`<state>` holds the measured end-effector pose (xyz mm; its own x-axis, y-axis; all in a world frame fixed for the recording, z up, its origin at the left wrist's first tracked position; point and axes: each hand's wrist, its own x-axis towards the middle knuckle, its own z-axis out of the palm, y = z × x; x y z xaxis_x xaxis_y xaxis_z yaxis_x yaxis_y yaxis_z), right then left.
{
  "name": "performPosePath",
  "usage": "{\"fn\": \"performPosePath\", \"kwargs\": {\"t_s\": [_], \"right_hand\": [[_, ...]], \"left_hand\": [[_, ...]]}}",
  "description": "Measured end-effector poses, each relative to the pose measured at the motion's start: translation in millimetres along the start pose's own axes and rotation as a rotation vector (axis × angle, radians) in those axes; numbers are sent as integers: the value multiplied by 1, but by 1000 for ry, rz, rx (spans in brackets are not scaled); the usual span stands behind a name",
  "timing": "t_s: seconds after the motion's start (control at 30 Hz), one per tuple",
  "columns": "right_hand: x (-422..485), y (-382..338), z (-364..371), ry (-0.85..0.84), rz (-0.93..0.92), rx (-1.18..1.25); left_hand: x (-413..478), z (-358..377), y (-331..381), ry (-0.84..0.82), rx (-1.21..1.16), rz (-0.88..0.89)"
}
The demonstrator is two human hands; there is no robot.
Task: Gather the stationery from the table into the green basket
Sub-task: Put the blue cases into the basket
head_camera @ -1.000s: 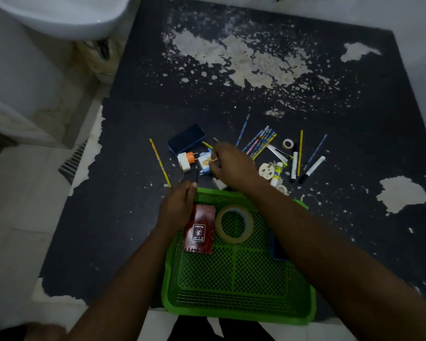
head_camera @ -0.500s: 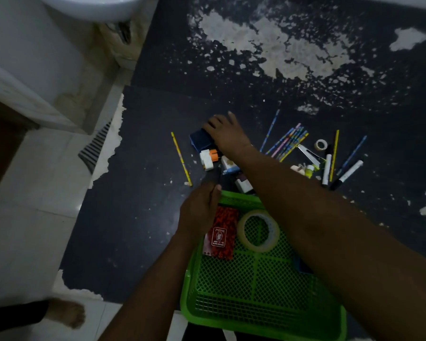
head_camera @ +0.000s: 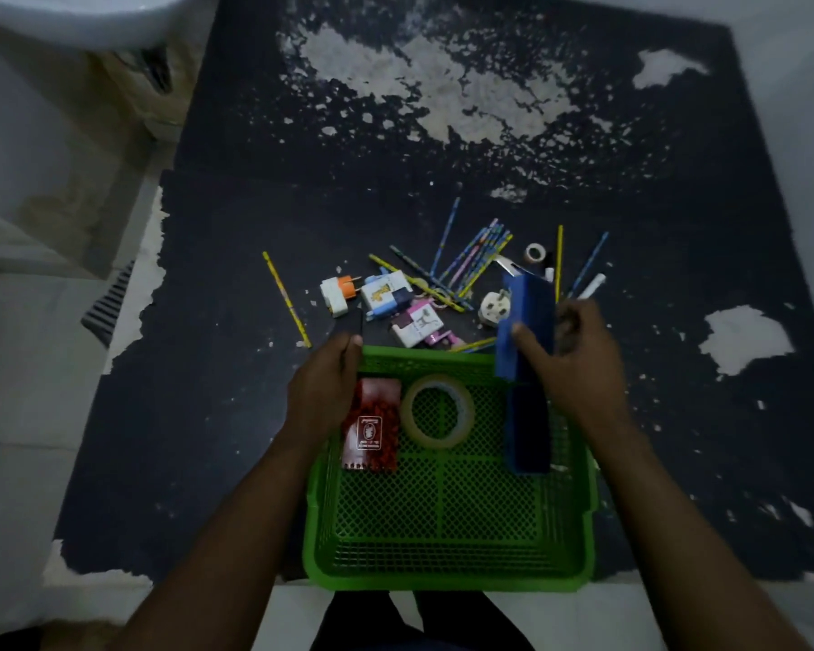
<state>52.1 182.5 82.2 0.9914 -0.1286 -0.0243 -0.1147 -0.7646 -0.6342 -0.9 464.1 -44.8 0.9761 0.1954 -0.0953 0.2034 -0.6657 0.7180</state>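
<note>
Stationery lies scattered on the dark table (head_camera: 217, 415) just beyond the green basket (head_camera: 447, 575), which sits at the near edge so that each piece needs only a short carry. The right hand (head_camera: 579, 364) grasps a blue box (head_camera: 527, 317), thumb on its near face and fingers wrapped behind, holding it tilted on end over the basket's far right corner. I judge this to be the placing step: the box is angled down toward the mesh floor, above a second dark blue box (head_camera: 529, 429) already lying along the right wall, probably so the two end up side by side or stacked.

The left hand (head_camera: 323, 392) rests on the basket's far left rim, fingers curled over the edge and pinching a small dark object I cannot identify; the grip likely steadies the light basket while things drop in. Inside, a red card pack (head_camera: 372, 425) and a tape roll (head_camera: 438, 411) lie flat on the mesh near the far wall.

Left on the table are a yellow pencil (head_camera: 285, 298) off to the left, an orange plug (head_camera: 339, 293), two small printed boxes (head_camera: 386, 293) touching each other, a white plug (head_camera: 494, 310), a fan of pencils (head_camera: 475, 251), a small tape ring (head_camera: 535, 252) and some markers behind the right hand. Most of the job therefore remains, and the thin pencils may slip through careless fingers
</note>
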Motion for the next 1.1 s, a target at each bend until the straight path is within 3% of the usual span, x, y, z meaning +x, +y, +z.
{"fn": "performPosePath", "kwargs": {"t_s": [0.17,0.27,0.53,0.83,1.0,1.1], "right_hand": [[-69,58,-12,-99,61,-208],[-80,78,0,-83,29,-416],[-78,90,18,46,57,-549],[-41,81,23,-21,-47,-402],[-11,94,37,-190,3,-22],[-9,98,41,-192,4,14]], "left_hand": [[3,2,-3,18,-1,6],[2,0,0,26,9,21],[1,-2,3,21,29,33],[4,-6,9,-45,10,6],[29,-14,32,-94,80,-78],[50,-7,57,-136,206,-66]]}}
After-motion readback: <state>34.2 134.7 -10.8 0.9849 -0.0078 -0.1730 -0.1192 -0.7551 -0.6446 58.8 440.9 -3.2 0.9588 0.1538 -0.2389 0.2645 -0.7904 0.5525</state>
